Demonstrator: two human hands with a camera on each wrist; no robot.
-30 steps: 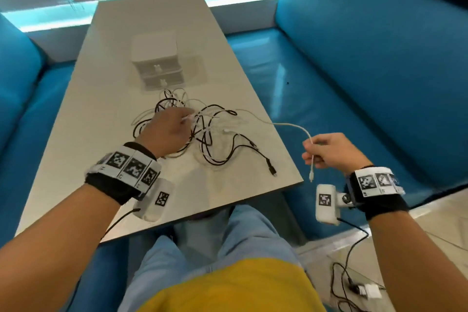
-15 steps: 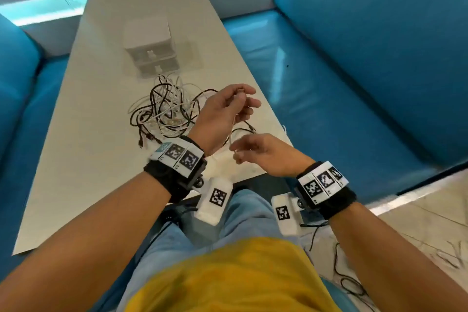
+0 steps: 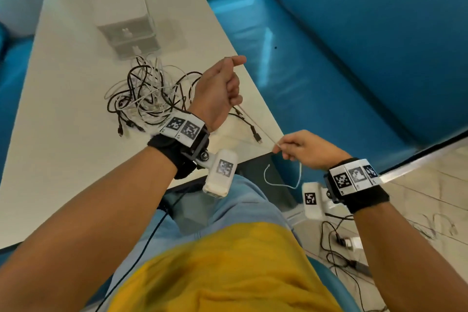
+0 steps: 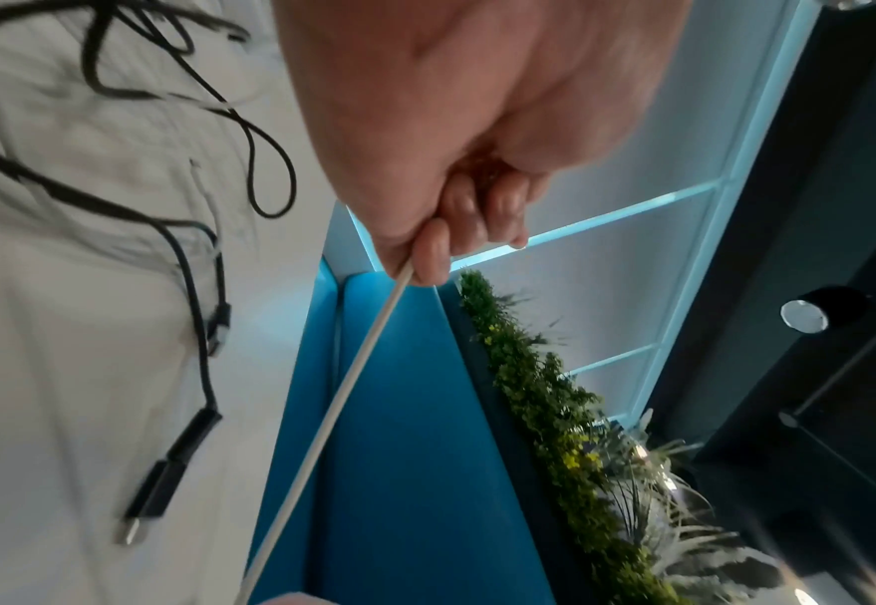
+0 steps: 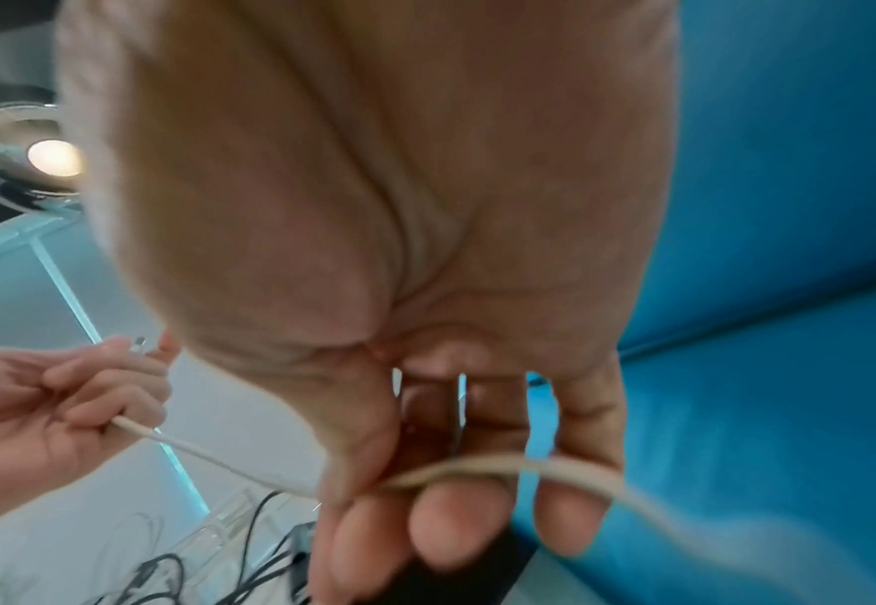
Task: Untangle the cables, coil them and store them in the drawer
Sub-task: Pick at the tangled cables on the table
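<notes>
My left hand (image 3: 219, 88) is fisted round one end of a white cable (image 3: 255, 125), and my right hand (image 3: 302, 149) pinches it further down, stretched taut between them past the table (image 3: 63, 134) corner. The rest of the tangle (image 3: 147, 95) sits by the drawer unit (image 3: 128, 33); both drawers look closed, contents hidden.

A white cable (image 3: 255, 126) runs between the hands, and a heap of black and white cables (image 3: 149, 95) lies on the pale off-white tabletop (image 3: 63, 114). The drawer box (image 3: 129, 33) at upper left is white. Both wristbands (image 3: 177, 157) are black with black-and-white square-patterned tags. The benches (image 3: 354, 63) are bright blue, the shirt (image 3: 228, 273) yellow, the trousers (image 3: 243, 205) light blue.
</notes>
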